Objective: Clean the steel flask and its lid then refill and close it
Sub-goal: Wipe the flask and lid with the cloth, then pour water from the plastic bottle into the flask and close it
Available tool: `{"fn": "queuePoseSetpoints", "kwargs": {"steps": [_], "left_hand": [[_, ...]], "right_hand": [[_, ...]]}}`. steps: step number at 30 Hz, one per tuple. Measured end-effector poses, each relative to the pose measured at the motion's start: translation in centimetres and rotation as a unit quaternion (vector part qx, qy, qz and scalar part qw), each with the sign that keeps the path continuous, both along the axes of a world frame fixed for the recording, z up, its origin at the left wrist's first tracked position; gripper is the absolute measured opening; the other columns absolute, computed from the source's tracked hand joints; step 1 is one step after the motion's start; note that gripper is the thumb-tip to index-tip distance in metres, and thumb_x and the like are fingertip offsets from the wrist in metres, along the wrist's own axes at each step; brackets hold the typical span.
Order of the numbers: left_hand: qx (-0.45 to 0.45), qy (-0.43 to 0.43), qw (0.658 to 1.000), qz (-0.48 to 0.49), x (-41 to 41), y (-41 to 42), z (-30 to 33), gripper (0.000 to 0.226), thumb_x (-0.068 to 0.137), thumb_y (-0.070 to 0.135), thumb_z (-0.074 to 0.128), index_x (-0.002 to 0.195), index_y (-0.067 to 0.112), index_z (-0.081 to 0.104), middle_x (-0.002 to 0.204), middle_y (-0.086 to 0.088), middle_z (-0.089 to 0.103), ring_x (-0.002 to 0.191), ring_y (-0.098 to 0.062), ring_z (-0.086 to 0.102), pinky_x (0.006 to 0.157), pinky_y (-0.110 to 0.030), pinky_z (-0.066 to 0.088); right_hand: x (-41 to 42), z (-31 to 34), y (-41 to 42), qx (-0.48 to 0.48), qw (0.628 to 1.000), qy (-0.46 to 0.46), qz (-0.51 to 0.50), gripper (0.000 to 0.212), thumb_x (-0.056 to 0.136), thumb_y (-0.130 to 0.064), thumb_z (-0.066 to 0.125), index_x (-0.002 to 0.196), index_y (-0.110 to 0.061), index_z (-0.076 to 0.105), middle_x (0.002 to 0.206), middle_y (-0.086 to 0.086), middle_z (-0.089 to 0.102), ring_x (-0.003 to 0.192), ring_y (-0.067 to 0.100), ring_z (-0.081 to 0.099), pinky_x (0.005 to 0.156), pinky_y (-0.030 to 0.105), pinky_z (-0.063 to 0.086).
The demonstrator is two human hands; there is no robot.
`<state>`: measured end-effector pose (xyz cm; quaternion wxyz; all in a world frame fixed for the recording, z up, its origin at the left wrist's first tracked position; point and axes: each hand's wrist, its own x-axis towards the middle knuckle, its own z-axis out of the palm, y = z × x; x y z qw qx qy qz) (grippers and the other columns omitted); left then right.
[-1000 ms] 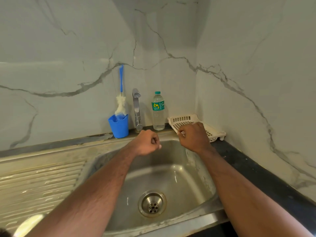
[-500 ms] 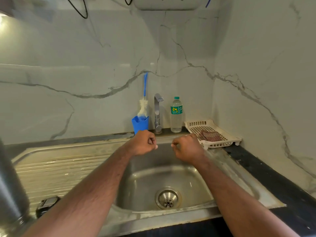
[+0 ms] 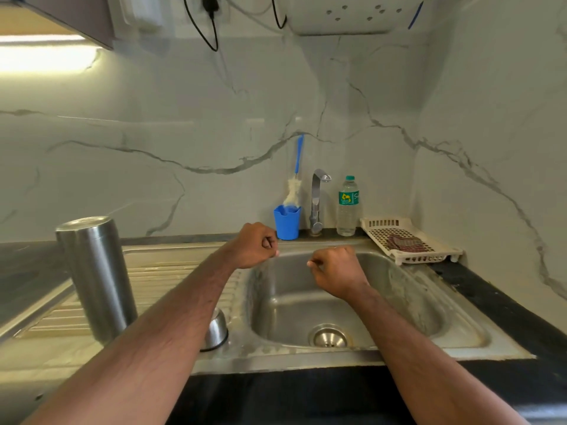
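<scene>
A tall steel flask [image 3: 98,277] stands upright on the ribbed drainboard [image 3: 171,271] at the left. Its steel lid [image 3: 216,331] sits on the drainboard beside it, partly hidden by my left forearm. My left hand [image 3: 253,245] hovers as a closed fist over the sink's back left rim, holding nothing. My right hand [image 3: 336,268] is also curled into a fist above the sink basin [image 3: 399,302], empty. Both hands are well to the right of the flask and apart from it.
At the back stand a blue cup [image 3: 287,222] with a blue-handled bottle brush [image 3: 296,176], the tap [image 3: 317,200] and a plastic water bottle [image 3: 348,207]. A cream perforated tray [image 3: 426,259] with a checked cloth [image 3: 405,243] sits at the back right. Black counter edges the sink.
The camera has pulled back and up, bringing the flask and its lid into sight at the left. Both fists stay closed and have drifted slightly further apart.
</scene>
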<state>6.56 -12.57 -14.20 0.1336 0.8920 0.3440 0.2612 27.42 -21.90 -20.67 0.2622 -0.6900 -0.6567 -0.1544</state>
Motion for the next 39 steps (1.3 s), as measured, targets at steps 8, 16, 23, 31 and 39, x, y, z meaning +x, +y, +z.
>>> {"fn": "queuePoseSetpoints", "kwargs": {"steps": [8, 16, 23, 31, 39], "left_hand": [[0.005, -0.006, 1.000, 0.004, -1.0, -1.0, 0.3, 0.009, 0.082, 0.012, 0.081, 0.077, 0.013, 0.074, 0.066, 0.011, 0.067, 0.059, 0.004, 0.059, 0.059, -0.005, 0.043], [0.001, -0.030, 0.999, -0.016, 2.8, -0.4, 0.9, 0.006, 0.085, 0.009, 0.078, 0.079, 0.008, 0.075, 0.069, 0.004, 0.071, 0.062, 0.004, 0.063, 0.060, -0.004, 0.044], [-0.028, -0.096, 0.995, -0.021, 8.9, 2.4, 0.0, 0.012, 0.086, 0.009, 0.077, 0.092, 0.010, 0.067, 0.074, 0.004, 0.061, 0.064, -0.004, 0.054, 0.068, -0.018, 0.048], [-0.051, -0.132, 0.990, -0.018, 13.7, 7.1, 0.4, 0.022, 0.084, 0.011, 0.080, 0.099, 0.013, 0.065, 0.091, 0.001, 0.062, 0.076, -0.005, 0.055, 0.069, -0.010, 0.045], [-0.047, -0.126, 0.991, -0.021, 15.6, 8.4, 1.9, 0.021, 0.082, 0.009, 0.081, 0.095, 0.014, 0.066, 0.090, -0.001, 0.065, 0.084, -0.013, 0.062, 0.077, -0.018, 0.052]], "right_hand": [[-1.6, 0.1, -1.3, -0.002, 1.000, 0.004, 0.009, 0.019, 0.096, -0.036, 0.059, 0.094, -0.026, 0.075, 0.088, -0.008, 0.074, 0.085, 0.015, 0.064, 0.094, 0.036, 0.043], [1.2, 1.7, -1.0, -0.015, 0.999, -0.016, -0.033, 0.022, 0.096, -0.036, 0.055, 0.095, -0.026, 0.074, 0.091, -0.006, 0.074, 0.089, 0.019, 0.064, 0.091, 0.036, 0.041], [7.8, 3.7, 3.2, -0.039, 0.995, 0.063, -0.065, 0.017, 0.093, -0.033, 0.061, 0.108, -0.027, 0.067, 0.108, -0.001, 0.071, 0.099, 0.022, 0.065, 0.088, 0.036, 0.053], [14.8, 7.5, 10.8, -0.015, 0.986, 0.135, -0.100, 0.051, 0.098, -0.023, 0.059, 0.145, -0.014, 0.042, 0.143, 0.011, 0.049, 0.129, 0.029, 0.051, 0.106, 0.044, 0.045], [17.6, 12.3, 18.0, -0.077, 0.981, 0.124, -0.124, 0.059, 0.098, -0.017, 0.051, 0.153, -0.008, 0.032, 0.158, 0.016, 0.030, 0.142, 0.036, 0.036, 0.114, 0.052, 0.036]]}}
